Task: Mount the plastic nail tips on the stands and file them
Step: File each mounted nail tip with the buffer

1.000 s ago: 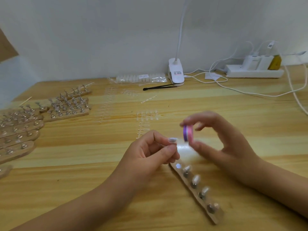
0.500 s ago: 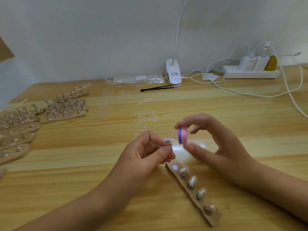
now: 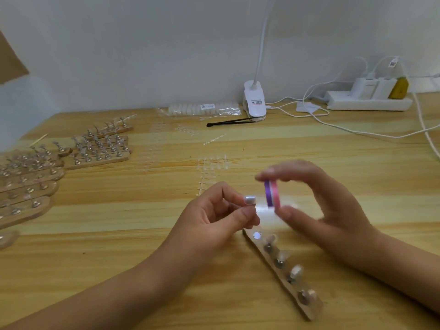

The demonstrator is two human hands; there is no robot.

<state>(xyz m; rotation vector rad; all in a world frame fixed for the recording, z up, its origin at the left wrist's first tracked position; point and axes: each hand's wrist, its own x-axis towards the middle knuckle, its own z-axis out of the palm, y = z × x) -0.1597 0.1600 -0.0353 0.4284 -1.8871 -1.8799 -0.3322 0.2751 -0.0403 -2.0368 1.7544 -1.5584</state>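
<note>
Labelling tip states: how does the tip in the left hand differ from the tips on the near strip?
The held tip is pinched in the left hand, up beside the file that the right hand grips; the strip tips sit on pegs along the strip. The held tip is one; the strip tips are four, with the end spot bare. Both are small and pale.

left grip (image 3: 214,217) pinching, right grip (image 3: 328,206) pinching
</note>
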